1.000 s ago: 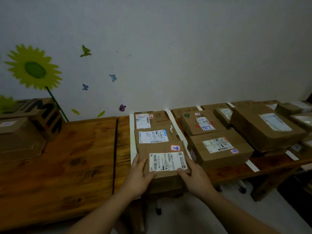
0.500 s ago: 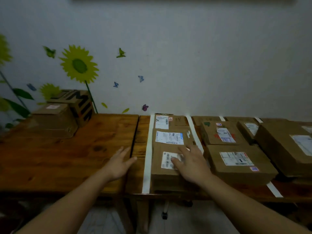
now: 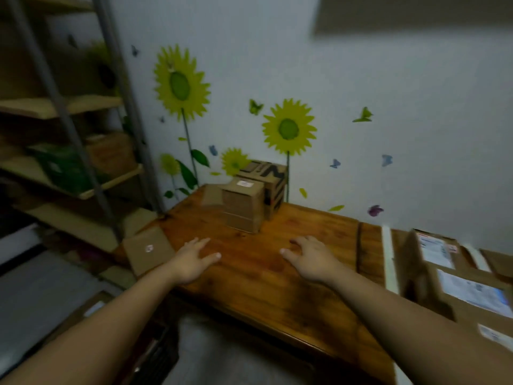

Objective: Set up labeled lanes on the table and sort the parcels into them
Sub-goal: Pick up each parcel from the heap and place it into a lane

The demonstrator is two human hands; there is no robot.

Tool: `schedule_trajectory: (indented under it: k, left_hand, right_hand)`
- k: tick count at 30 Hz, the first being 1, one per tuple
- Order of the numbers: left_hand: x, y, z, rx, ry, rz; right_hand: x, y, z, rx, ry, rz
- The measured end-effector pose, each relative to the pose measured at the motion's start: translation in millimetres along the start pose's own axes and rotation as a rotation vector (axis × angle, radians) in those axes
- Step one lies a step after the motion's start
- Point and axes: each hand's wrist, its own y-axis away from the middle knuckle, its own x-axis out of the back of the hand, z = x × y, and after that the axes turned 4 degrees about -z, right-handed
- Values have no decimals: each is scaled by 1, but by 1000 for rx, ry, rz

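Head view: our left grip (image 3: 191,258) and right grip (image 3: 308,257) hold nothing, spread wide over the counter (image 3: 263,287). Our left grip could knock the flat box (image 3: 148,250) off its edge.

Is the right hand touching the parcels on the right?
Apart. Head view: bare wood and a white tape strip lie between the right hand and the parcels.
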Motion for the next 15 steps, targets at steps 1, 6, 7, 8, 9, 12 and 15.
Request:
schedule_trajectory:
  k: [1, 6, 7, 8, 9, 12, 15]
  left_hand:
    - [16, -2, -19, 22, 21, 15]
    - [70, -5, -87, 157, 163, 83]
    - [75, -8, -97, 177, 188, 100]
    - [79, -11, -107, 198, 227, 105]
    - [82, -14, -116, 216, 264, 105]
    - [89, -29, -141, 273, 340, 109]
    - [100, -54, -163, 312, 362, 134]
  right_hand:
    - [-7, -12, -19, 11, 1, -17]
    - [-38, -63, -90, 64, 14, -131]
    - [-43, -73, -101, 78, 13, -156]
    - [-49, -84, -111, 90, 10, -184]
    - [-55, -96, -119, 100, 11, -214]
    - [-76, -133, -145, 121, 16, -264]
    - [-99, -177, -171, 140, 13, -310]
